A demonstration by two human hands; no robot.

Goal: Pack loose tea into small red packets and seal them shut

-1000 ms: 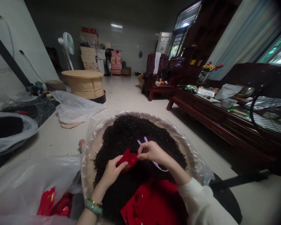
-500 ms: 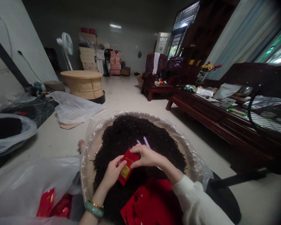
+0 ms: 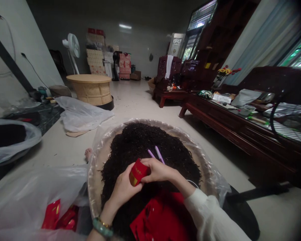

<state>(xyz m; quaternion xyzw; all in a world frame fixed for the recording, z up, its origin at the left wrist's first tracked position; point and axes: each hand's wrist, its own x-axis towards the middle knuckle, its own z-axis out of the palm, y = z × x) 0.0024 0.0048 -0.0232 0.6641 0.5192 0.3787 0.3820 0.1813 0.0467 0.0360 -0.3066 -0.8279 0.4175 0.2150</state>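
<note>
A wide round tray lined with clear plastic holds a big heap of dark loose tea leaves. Over the heap both my hands pinch one small red packet with a gold label. My left hand grips its lower left side, fingers curled. My right hand closes on its upper right edge and also carries purple tweezers that stick up behind the fingers. A stack of flat red packets lies at the tray's near edge.
At lower left a clear plastic bag holds several filled red packets. A bare foot shows left of the tray. A long dark wooden table runs along the right. A round wicker table and a fan stand behind.
The red packet has turned from lying flat to upright between both hands. My left hand has shifted right and wrapped further round it; the right hand stays on its top edge.
</note>
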